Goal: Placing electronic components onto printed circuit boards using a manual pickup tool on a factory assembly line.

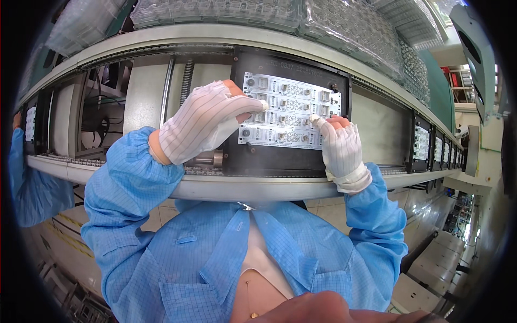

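Note:
A white circuit board panel (288,125), divided into several strips with small components, lies on a black carrier plate (291,160) in front of me. My left hand (202,118), in a striped white glove with bare and covered fingertips, reaches over the panel's left side. Its thumb and forefinger are drawn together near one strip; anything between them is too small to make out. Over the panel's right part, my right hand (343,148) wears a similar glove, its fingers bent and closed together at the components. What they grip, if anything, is hidden.
The carrier sits on a conveyor with a pale front rail (242,189). Further carriers with white boards (421,142) stand along the line to the right. Clear plastic trays (355,32) are stacked behind. At the far left, another person's blue sleeve (40,188) reaches the line.

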{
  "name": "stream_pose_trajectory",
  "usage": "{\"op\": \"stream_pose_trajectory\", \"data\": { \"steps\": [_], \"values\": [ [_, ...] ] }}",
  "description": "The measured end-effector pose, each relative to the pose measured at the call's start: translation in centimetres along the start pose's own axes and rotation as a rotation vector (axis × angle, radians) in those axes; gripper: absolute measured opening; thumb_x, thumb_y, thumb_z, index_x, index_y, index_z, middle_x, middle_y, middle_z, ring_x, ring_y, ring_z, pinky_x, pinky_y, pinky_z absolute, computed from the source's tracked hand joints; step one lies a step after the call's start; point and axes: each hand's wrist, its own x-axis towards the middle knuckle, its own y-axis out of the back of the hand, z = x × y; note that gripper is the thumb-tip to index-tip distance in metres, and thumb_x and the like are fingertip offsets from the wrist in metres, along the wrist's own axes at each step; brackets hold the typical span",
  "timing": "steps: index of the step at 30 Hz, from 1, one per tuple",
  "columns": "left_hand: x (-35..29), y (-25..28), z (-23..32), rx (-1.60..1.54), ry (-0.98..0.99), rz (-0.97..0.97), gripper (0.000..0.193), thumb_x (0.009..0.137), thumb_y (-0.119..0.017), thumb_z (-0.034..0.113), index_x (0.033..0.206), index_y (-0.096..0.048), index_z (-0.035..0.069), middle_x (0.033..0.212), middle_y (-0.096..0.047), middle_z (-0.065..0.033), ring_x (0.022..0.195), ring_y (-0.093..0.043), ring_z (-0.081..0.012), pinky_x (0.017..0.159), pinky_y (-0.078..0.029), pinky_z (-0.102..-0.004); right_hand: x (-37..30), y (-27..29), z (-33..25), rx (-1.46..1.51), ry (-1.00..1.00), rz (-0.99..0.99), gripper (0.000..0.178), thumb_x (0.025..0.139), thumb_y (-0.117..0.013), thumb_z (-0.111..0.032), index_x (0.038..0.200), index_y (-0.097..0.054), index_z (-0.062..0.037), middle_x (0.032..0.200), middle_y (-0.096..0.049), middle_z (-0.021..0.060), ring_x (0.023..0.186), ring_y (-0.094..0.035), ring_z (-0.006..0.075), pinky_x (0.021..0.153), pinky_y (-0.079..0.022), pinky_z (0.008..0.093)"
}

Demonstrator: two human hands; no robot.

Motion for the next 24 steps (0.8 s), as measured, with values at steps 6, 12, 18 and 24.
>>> {"op": "stream_pose_trajectory", "data": {
  "steps": [6, 12, 18, 24],
  "values": [
    [-0.5, -0.3, -0.3, 0.034, -0.009, 0.017, 0.03, 0.083, -0.071, 0.005, 0.113, -0.069, 0.009, 0.086, -0.062, -0.0075, 0.08, -0.061, -0.0259, 0.072, -0.051, -0.0372, 1.0, 2.3, 0.1, 0.282, -0.133, -0.072, 0.061, 0.072, -0.07, 0.004, 0.131, -0.063, -0.0107, 0.09, -0.067, 0.0035, 0.094, -0.062, 0.0276, 0.086, -0.047, 0.0379],
    [-0.7, 0.0, -0.6, 0.045, -0.005, 0.02, 0.033, 0.082, -0.072, 0.003, 0.115, -0.07, 0.009, 0.089, -0.066, -0.0111, 0.08, -0.063, -0.0279, 0.068, -0.051, -0.0367, 1.1, 1.3, -1.3, 0.324, -0.041, -0.155, 0.068, 0.069, -0.073, 0.003, 0.135, -0.06, -0.0107, 0.09, -0.069, 0.0009, 0.098, -0.059, 0.0249, 0.089, -0.044, 0.0395],
    [-0.5, 0.4, -1.0, 0.049, -0.004, 0.007, 0.029, 0.084, -0.07, 0.006, 0.113, -0.069, 0.008, 0.085, -0.063, -0.0078, 0.081, -0.062, -0.0268, 0.073, -0.051, -0.0374, 1.3, 1.4, -1.9, 0.285, -0.089, -0.128, 0.068, 0.07, -0.072, 0.003, 0.135, -0.06, -0.0107, 0.085, -0.066, 0.002, 0.095, -0.059, 0.026, 0.088, -0.044, 0.0405],
    [-0.2, 0.9, -0.8, 0.111, 0.031, 0.013, 0.026, 0.083, -0.071, 0.006, 0.108, -0.068, 0.012, 0.085, -0.064, -0.0081, 0.08, -0.062, -0.0269, 0.072, -0.051, -0.0376, 1.3, 1.9, -2.3, 0.194, -0.008, -0.021, 0.066, 0.071, -0.073, 0.001, 0.136, -0.061, -0.0106, 0.082, -0.064, 0.0045, 0.094, -0.058, 0.0271, 0.088, -0.044, 0.0419]
  ]
}}
